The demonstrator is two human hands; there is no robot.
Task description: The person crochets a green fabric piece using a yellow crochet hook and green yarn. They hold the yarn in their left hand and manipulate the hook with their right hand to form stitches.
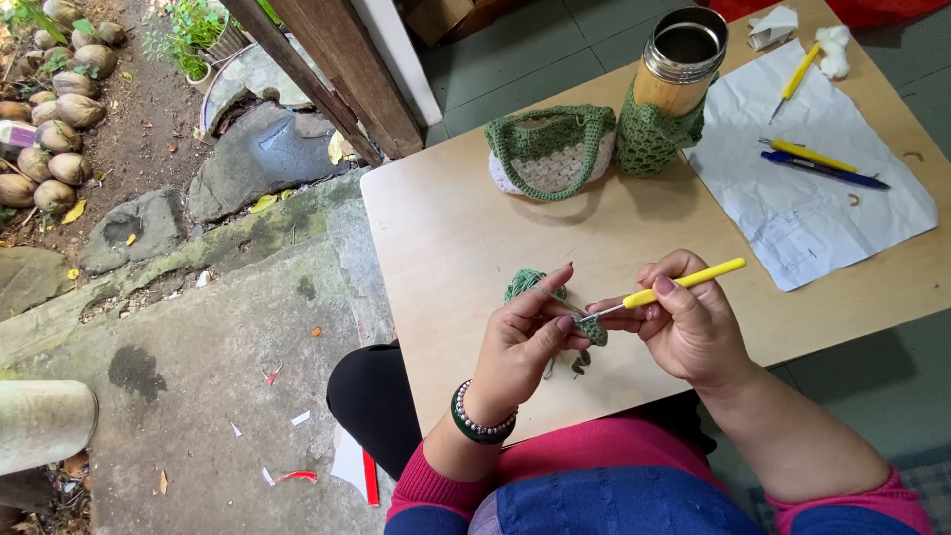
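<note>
My right hand (693, 327) grips a crochet hook with a yellow handle (686, 281), its metal tip pointing left into a small green crocheted piece (592, 329). My left hand (525, 337) pinches that piece between thumb and fingers, with the green yarn running over the forefinger. A small ball of green yarn (522, 284) lies on the wooden table (446, 228) just behind my left hand. A beaded bracelet sits on my left wrist.
At the table's back stand a green-and-white crocheted bag (551, 151) and a steel-topped flask in a green crocheted sleeve (674, 89). A white paper sheet (807, 198) at right carries pens (822, 163) and a second yellow hook (797, 74). Concrete floor and stones lie left.
</note>
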